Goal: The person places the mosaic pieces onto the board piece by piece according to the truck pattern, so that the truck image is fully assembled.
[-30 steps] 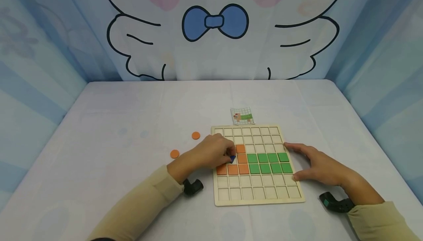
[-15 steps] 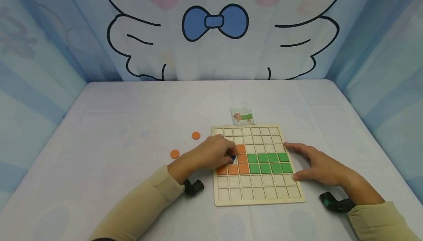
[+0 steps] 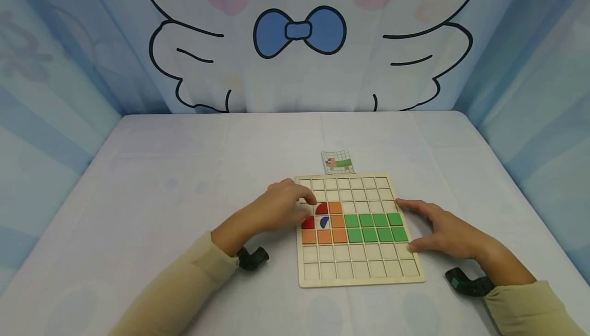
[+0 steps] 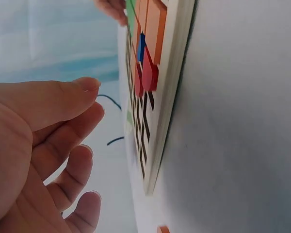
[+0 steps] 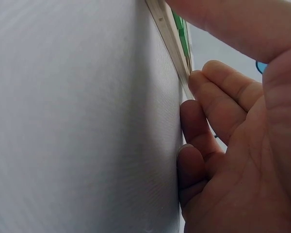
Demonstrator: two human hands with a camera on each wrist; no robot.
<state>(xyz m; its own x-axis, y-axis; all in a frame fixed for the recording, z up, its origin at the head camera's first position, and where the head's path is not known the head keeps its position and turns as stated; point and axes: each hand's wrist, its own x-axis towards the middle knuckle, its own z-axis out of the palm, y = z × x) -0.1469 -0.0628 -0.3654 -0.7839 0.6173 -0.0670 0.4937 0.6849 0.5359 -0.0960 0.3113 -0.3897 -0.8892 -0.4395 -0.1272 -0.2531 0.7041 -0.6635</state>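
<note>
A wooden grid board (image 3: 361, 270) lies on the table with square tiles in its cells, orange (image 3: 339, 236) on the left and green (image 3: 370, 234) on the right. One cell among the orange holds a blue rounded piece (image 3: 324, 222). Two red curved-edge pieces (image 3: 321, 208) sit above and left of it. My left hand (image 3: 279, 204) hovers at the board's left edge, fingers loosely bent; the left wrist view shows nothing between thumb and forefinger. Against the board's right edge rests my right hand (image 3: 449, 231), thumb and fingers spread apart.
A small picture card (image 3: 338, 162) with a coloured grid pattern lies just beyond the board. An orange disc (image 3: 270, 186) peeks out behind my left hand. White cloth (image 3: 193, 156) covers the table, and a printed curtain (image 3: 299, 80) hangs behind it.
My left hand has let go of the blue piece, which stays in its cell, and has moved left. Both red pieces now show. One orange disc has become hidden. The right hand stays put.
</note>
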